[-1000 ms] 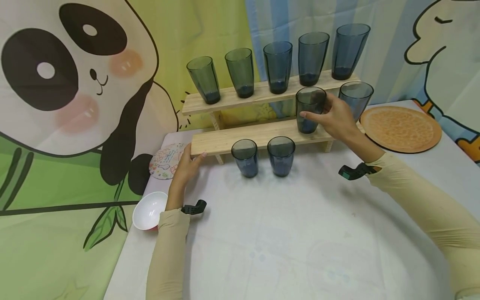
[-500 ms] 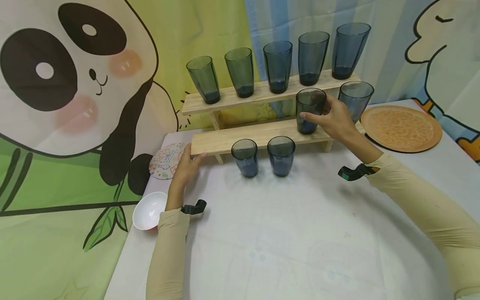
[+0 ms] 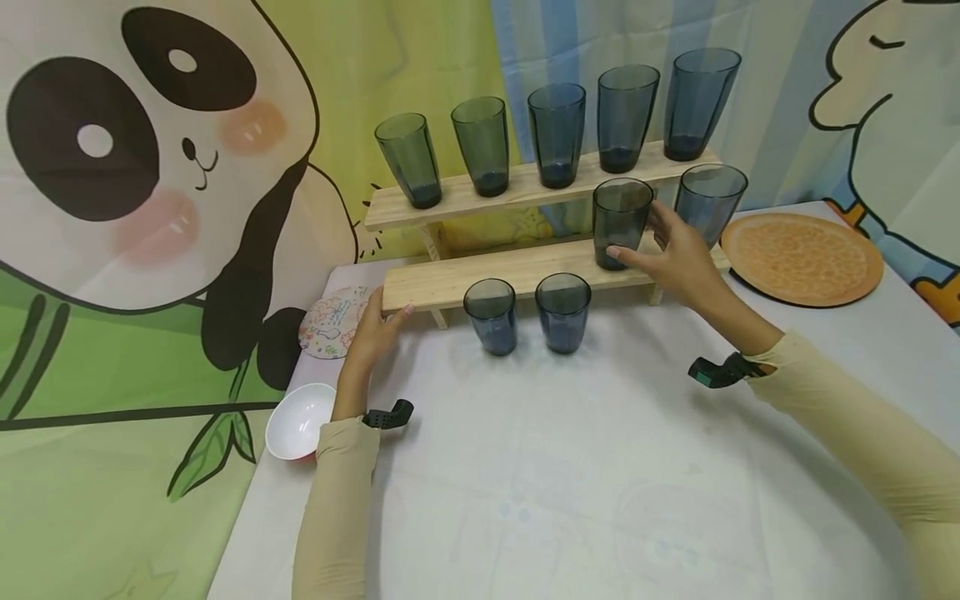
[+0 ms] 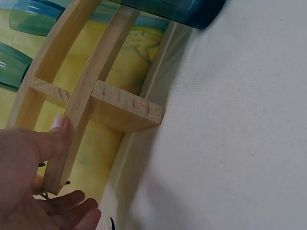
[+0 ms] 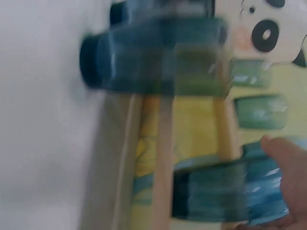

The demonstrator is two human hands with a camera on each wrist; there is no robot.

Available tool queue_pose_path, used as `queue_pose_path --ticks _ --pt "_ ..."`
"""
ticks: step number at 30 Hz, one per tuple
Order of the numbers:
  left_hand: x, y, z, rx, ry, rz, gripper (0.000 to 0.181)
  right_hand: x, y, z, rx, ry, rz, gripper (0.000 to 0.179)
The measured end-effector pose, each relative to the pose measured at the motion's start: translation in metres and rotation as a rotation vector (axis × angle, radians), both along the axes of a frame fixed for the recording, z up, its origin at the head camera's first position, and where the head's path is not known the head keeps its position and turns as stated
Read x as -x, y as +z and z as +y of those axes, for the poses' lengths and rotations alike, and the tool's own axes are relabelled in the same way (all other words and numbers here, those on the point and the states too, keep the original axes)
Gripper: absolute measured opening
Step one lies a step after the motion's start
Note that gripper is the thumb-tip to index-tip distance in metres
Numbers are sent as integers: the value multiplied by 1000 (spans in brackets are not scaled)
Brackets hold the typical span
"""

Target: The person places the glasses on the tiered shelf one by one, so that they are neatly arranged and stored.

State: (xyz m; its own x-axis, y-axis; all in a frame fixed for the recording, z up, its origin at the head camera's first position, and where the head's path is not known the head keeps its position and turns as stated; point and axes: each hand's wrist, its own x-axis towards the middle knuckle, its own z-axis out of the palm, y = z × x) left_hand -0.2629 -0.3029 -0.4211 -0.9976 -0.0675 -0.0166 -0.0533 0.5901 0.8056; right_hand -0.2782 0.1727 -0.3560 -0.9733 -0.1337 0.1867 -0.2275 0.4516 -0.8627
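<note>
My left hand point(image 3: 372, 332) grips the left end of the lower board of a two-tier wooden shelf point(image 3: 465, 282); its thumb lies against the board in the left wrist view, lower fingers loosely spread. At the right part of that board stands a smoky-blue drinking glass point(image 3: 622, 221), upright. Around it my right hand point(image 3: 678, 258) is loosened, thumb in front of the glass and fingers by its right side; the right wrist view is blurred. Another glass point(image 3: 711, 200) stands just right of that hand. Two more, a left glass point(image 3: 491, 318) and a right glass point(image 3: 563, 314), stand on the table before the shelf.
Several matching glasses point(image 3: 557, 133) line the upper board point(image 3: 517, 193). A pizza-patterned round mat point(image 3: 802, 258) lies at the right. To the left are a flowered round mat point(image 3: 330, 325) and a white bowl point(image 3: 298, 423). Printed cloth hangs behind the table point(image 3: 540, 483).
My right hand has loosened around the glass, its thumb lower and its wrist drawn back toward the lower right. The glass stays on the lower board. My left hand keeps its place.
</note>
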Motion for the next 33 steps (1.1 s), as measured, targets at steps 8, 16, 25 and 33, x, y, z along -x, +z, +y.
queue_pose_path --ticks 8,16,25,33 --pt "-1 1 0 6 9 -10 83 -53 -9 -10 -30 -55 112 90" --pt "0 -1 0 -10 -4 12 82 -43 -44 -30 -20 130 51 88" --pt "1 -2 1 -10 -8 10 81 -32 -67 -55 -65 180 14 102" --pt "-2 0 0 -11 0 15 81 -31 -74 -66 42 210 7 90"
